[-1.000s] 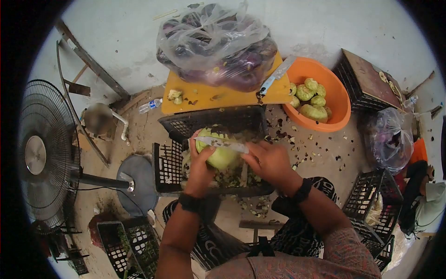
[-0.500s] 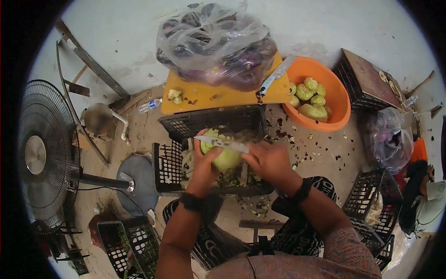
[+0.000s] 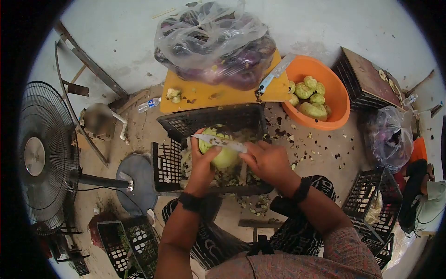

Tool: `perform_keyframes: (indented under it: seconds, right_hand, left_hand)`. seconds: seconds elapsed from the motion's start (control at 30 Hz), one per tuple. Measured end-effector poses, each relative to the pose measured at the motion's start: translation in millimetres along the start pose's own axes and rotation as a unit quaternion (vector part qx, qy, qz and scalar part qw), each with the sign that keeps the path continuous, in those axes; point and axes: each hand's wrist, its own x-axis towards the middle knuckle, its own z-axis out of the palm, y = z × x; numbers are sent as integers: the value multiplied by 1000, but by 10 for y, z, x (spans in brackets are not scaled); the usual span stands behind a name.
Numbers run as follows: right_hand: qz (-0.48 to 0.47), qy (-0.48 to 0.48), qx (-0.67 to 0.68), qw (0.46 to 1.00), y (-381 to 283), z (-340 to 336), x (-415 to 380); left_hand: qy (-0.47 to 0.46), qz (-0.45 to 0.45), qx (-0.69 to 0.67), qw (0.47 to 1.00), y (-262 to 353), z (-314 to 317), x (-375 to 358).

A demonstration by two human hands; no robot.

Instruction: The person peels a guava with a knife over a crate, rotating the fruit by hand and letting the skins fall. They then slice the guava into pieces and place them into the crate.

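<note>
My left hand (image 3: 203, 163) gripped the green squash (image 3: 222, 151) over the near half of the black crate (image 3: 172, 162). My right hand (image 3: 267, 161) was clenched on the knife (image 3: 220, 143), whose blade lay flat across the squash. Peelings (image 3: 227, 176) lay in the crate below.

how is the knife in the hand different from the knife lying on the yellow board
The knife in the right hand is gripped and laid across the green vegetable held by the left hand; the knife on the yellow board lies loose, untouched. The held one runs almost level, the other slants toward the orange basin. Both have pale blades.
</note>
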Motion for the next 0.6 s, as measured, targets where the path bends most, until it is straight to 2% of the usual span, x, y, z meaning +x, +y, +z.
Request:
perform_keyframes:
  seconds: [0.1,0.17,0.23,0.3,0.6]
  right_hand:
    - [10,8,-10,1000,-17,33,22]
    - [27,-11,-17,999,20,87,51]
    - [46,-29,-24,998,36,102,53]
    - [33,4,8,999,38,100,44]
    - [38,1,29,999,-6,-5,-38]
  left_hand:
    - [12,0,7,1000,-7,32,-36]
    - [26,-24,64,997,-35,54,-84]
    - [15,-28,43,999,-50,57,-81]
    - [6,-30,22,999,-38,64,-74]
    - [13,33,10,999,-5,-35,22]
